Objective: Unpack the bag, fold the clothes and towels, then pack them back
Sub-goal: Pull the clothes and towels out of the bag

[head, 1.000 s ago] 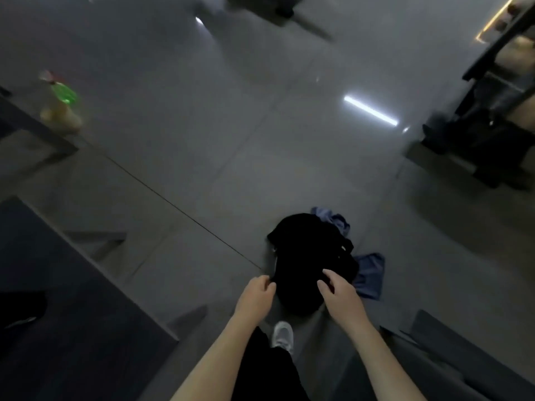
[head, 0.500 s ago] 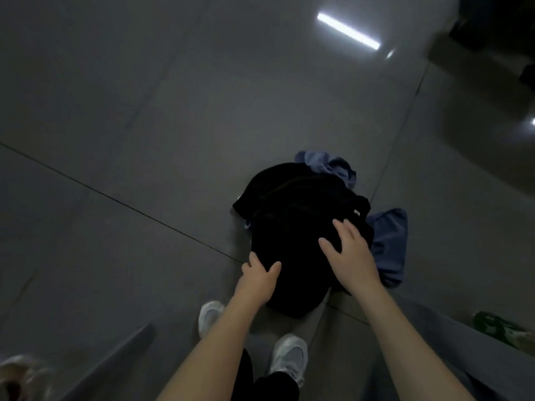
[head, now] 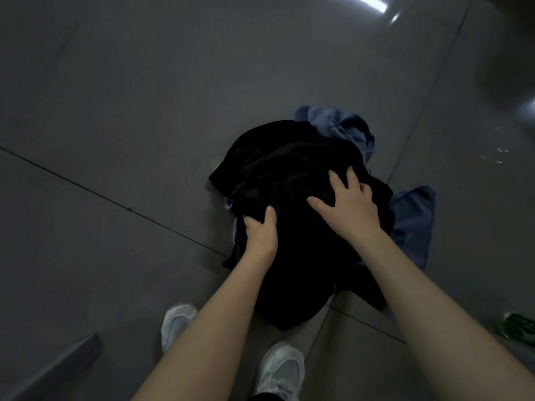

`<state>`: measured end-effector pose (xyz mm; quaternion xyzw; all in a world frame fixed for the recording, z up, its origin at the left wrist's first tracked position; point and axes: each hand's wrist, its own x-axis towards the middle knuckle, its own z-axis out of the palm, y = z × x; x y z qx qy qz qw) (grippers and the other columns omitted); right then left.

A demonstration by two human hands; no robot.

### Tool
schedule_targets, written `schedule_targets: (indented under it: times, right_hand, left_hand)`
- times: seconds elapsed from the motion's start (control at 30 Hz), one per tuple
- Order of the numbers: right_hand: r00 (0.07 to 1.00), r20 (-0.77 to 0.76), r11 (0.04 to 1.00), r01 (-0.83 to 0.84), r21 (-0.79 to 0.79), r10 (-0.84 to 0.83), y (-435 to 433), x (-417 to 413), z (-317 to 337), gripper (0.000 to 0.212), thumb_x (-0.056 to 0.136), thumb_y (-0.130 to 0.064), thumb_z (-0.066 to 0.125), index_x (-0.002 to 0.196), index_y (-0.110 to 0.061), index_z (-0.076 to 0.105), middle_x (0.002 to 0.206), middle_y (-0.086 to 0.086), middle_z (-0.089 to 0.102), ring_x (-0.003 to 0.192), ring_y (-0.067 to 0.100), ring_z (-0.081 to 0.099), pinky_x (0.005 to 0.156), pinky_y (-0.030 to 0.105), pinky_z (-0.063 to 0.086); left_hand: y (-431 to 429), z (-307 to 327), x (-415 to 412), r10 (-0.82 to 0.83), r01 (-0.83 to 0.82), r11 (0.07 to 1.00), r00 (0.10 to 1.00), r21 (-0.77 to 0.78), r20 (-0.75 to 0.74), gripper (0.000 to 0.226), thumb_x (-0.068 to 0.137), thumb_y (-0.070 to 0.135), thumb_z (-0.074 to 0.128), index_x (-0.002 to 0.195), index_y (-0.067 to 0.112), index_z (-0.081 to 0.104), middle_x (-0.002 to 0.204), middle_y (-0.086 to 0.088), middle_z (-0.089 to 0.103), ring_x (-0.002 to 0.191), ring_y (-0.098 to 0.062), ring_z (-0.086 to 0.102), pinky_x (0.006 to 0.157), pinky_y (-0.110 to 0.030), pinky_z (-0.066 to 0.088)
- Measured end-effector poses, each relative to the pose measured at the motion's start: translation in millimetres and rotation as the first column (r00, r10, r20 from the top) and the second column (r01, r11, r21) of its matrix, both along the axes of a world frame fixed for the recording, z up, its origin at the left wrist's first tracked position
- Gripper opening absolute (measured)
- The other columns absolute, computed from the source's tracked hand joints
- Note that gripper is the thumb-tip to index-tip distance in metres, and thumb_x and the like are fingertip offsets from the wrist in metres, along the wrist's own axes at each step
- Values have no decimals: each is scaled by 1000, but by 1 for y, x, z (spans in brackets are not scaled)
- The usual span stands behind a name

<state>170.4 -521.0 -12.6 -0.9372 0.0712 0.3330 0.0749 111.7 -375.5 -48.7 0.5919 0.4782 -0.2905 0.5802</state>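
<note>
Looking down on a glossy grey tiled floor (head: 121,105), running with dark grout lines and reflecting a strip of light (head: 373,2) toward the far right. Bearing a crumpled black heap (head: 289,175) near the middle, lying across the meeting of two grout lines; being too dark to tell bag from garment. Showing blue cloth (head: 344,128) touching the heap's far side and more blue cloth (head: 414,218) spreading out from its right side. Carrying a white shoe (head: 176,322) and a second white shoe (head: 280,369) on the near side, and a blurred green object (head: 518,328) at the right.
</note>
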Motion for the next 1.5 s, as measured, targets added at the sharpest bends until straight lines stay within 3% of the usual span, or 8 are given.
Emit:
schedule_targets:
  times: [0.17, 0.3, 0.53, 0.7, 0.8, 1.07, 1.17, 1.5]
  right_hand:
    - [996, 38, 990, -80, -117, 85, 7, -7, 12, 78, 82, -78, 28, 143, -30, 32, 155, 5, 19, 138, 36, 21, 106, 56, 23]
    - [986, 126, 973, -83, -214, 112, -4, 21, 0, 94, 76, -83, 32, 150, -33, 5, 159, 6, -13, 145, 35, -9, 108, 67, 4]
    - [972, -75, 959, 233, 161, -224, -4, 8, -52, 100, 70, -79, 49, 148, -42, -1, 160, 3, -4, 142, 40, 13, 110, 51, 24]
    - [884, -137, 728, 448, 519, -446, 17, -30, -54, 81, 76, -61, 63, 145, -42, 25, 152, -1, 28, 137, 23, 33, 103, 29, 34]
    - [816, -293, 506, 548, 666, -499, 32, -49, -43, 50, 83, -46, 64, 130, -47, 46, 121, -19, 55, 121, 11, 50, 87, 16, 40]
    - [799, -376, 454, 584, 673, -470, 49, -53, 43, 23, 89, -49, 55, 83, -71, 52, 86, -44, 59, 80, -27, 53, 62, -4, 39]
    - [816, -362, 457, 559, 691, -451, 58, -54, 92, 9, 77, -67, 51, 83, -74, 50, 86, -50, 55, 81, -32, 48, 63, -8, 35]
    - [878, -318, 388, 450, 804, -358, 92, -73, 259, 45, 56, -73, 67, 98, -72, 53, 105, -39, 60, 98, -18, 56, 71, 1, 45]
  left_hand:
    - [13, 4, 16, -86, 88, 995, 995, -48, 46, 70, 98, 46, 38, 152, 10, 10, 153, -11, 29, 137, -29, 32, 107, -35, 28]
    - [19, -3, 0, -382, 395, 897, 919, 198, -101, 72, 96, 56, 30, 152, 17, 8, 159, -9, 11, 142, -31, 19, 113, -48, 22]
    - [1, -22, 8, -185, 183, 982, 982, 49, 30, 72, 97, 56, 26, 153, 18, 2, 160, -8, 10, 143, -30, 20, 117, -46, 20]
    - [-2, -20, -4, -207, 205, 978, 974, 27, 93, 67, 96, 60, 23, 153, 26, 9, 157, -3, 23, 141, -26, 27, 110, -35, 23]
    - [0, -8, -9, -208, 211, 978, 965, 1, 159, 64, 96, 60, 24, 151, 30, 15, 154, -2, 30, 139, -25, 31, 104, -31, 26]
    - [17, 67, -23, -191, 208, 977, 956, -56, 224, 56, 99, 49, 31, 148, 22, 27, 149, -2, 36, 132, -14, 37, 92, -15, 28]
    - [23, 107, -24, -148, 164, 985, 963, -57, 225, 62, 94, 59, 32, 149, 31, 25, 146, 2, 42, 129, -20, 44, 101, -27, 36]
    - [55, 277, -46, 153, -95, 968, 957, -233, 247, 60, 90, 55, 50, 144, 31, 37, 133, -5, 56, 121, -25, 54, 106, -45, 41]
